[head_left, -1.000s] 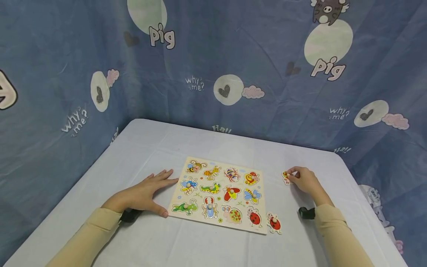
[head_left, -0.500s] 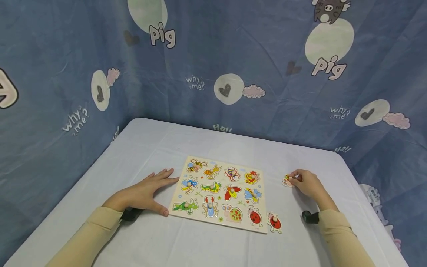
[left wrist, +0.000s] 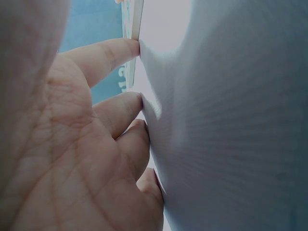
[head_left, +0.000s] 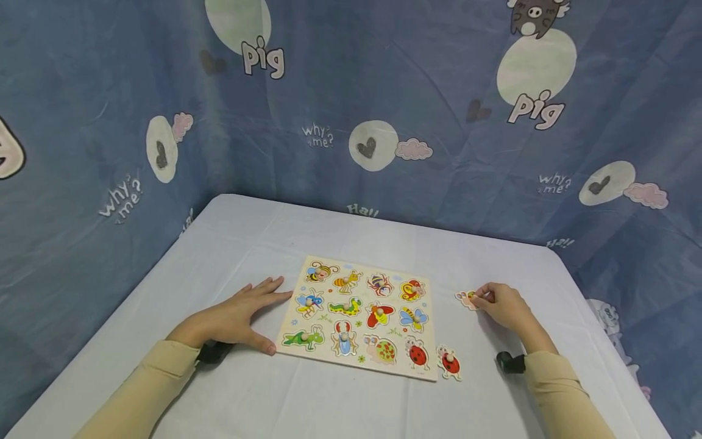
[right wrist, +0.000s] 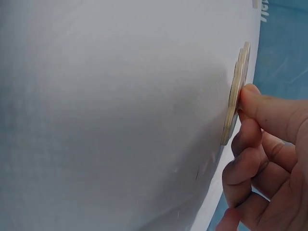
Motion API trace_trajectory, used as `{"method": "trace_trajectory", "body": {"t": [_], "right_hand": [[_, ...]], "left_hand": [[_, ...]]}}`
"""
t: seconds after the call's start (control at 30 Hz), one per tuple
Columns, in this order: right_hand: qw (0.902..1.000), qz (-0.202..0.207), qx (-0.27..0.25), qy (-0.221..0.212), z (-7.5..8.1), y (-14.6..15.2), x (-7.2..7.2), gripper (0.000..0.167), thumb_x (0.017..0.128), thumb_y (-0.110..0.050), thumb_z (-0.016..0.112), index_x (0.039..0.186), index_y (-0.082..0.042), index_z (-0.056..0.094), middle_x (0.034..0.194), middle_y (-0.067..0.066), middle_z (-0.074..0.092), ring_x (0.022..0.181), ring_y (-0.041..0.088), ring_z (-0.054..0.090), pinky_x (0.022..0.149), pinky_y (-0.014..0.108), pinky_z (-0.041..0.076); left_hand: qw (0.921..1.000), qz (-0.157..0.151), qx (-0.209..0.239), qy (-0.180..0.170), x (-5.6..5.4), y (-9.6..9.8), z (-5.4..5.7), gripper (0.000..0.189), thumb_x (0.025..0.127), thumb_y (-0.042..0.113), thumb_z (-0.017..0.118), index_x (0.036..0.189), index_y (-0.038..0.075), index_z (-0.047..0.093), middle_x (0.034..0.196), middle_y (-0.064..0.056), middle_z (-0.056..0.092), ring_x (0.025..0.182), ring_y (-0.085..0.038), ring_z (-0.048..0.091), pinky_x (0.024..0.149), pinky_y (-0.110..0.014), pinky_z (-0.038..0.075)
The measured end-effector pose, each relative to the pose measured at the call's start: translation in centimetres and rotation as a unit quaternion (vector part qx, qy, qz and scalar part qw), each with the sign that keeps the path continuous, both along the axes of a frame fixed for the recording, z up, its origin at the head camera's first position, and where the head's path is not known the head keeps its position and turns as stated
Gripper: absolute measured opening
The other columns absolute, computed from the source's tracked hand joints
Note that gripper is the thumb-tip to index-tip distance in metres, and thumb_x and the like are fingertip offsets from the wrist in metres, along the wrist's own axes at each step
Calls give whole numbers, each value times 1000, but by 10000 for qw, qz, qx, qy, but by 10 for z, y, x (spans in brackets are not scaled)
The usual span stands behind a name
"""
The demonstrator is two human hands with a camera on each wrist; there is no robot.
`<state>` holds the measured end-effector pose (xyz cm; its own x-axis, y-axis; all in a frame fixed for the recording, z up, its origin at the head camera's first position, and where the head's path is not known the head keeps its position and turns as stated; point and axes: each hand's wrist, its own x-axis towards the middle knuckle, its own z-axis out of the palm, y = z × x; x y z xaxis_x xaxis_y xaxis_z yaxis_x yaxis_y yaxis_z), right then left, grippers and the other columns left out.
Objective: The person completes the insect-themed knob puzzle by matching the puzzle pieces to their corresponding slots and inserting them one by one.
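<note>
My right hand [head_left: 501, 305] pinches a snail puzzle piece [head_left: 465, 299] between thumb and bent fingers, close over the table right of the board. Its pink head end points left, and fingers cover part of its shell. In the right wrist view the piece [right wrist: 237, 96] shows edge-on at the thumb tip. The wooden peg puzzle board [head_left: 359, 326] carries several knobbed insect pieces; its snail and ladybug pictures show no knobs. A ladybug piece [head_left: 450, 363] lies at the board's lower right edge. My left hand [head_left: 236, 317] rests spread on the table, fingertips at the board's left edge.
A white cloth covers the table [head_left: 351, 402]. Behind it and at the sides hangs a blue printed curtain [head_left: 329, 79]. Dark wrist cameras [head_left: 510, 363] sit under both sleeves.
My right hand has turned the snail piece, so its head end has swung round to the left. That hand has shifted slightly toward me. The left hand and the board stay in place.
</note>
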<state>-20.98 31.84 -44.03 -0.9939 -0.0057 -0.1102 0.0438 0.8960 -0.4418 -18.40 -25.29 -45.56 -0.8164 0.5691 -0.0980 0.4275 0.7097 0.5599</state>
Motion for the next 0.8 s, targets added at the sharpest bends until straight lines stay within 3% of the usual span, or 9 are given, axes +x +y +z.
{"method": "trace_trajectory", "body": {"t": [0.47,0.8], "right_hand": [[9974,507,-315,395,-5,8,4,18,102,-15,72,116,-3,71,78,2,54,72,17,46,63,31,36],[9974,532,-179,458,-5,7,7,16,103,-16,71,112,-3,70,81,3,57,74,17,48,65,31,38]], "left_hand": [[10000,20,-11,-37,0,0,1,116,70,61,95,164,15,46,179,-22,21,165,-51,14,130,-76,8],[10000,11,-13,-5,1,0,1,115,70,60,95,164,14,46,178,-23,21,165,-52,15,130,-77,9]]}}
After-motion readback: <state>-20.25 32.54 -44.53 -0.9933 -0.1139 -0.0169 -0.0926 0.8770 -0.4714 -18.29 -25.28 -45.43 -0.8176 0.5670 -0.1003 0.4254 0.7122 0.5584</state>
